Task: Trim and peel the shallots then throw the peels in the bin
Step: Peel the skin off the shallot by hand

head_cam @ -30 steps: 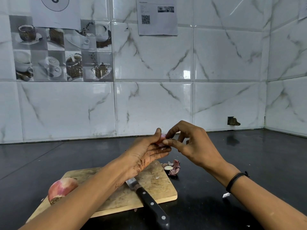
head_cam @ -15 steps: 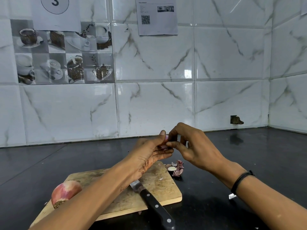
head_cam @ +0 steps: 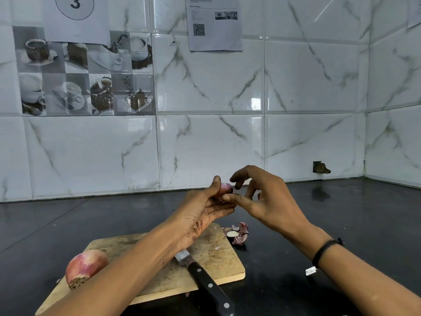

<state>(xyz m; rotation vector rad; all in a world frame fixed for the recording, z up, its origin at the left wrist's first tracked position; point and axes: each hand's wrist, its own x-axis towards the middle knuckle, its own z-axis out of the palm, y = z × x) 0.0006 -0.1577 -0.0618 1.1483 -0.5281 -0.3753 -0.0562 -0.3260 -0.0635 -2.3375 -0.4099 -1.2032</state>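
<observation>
- Black glossy stone counter [head_cam: 341, 224] under everything.
- Pale wooden cutting board [head_cam: 216, 265] on it; black-handled riveted knife [head_cam: 205, 279] parked there, not needed for peeling.
- Our left hand [head_cam: 200, 215] raised clear of board, clasping bulb.
- Our right hand [head_cam: 268, 201] spread wide, holding nothing.
- Large untrimmed pink shallot [head_cam: 85, 266] waits at board's left corner.
- Purple papery peels [head_cam: 239, 233] heaped just beside board, ready for bin.
- Small pink-purple shallot [head_cam: 226, 188] in left fingertips; right thumb tip under it, possibly hooking skin.
</observation>
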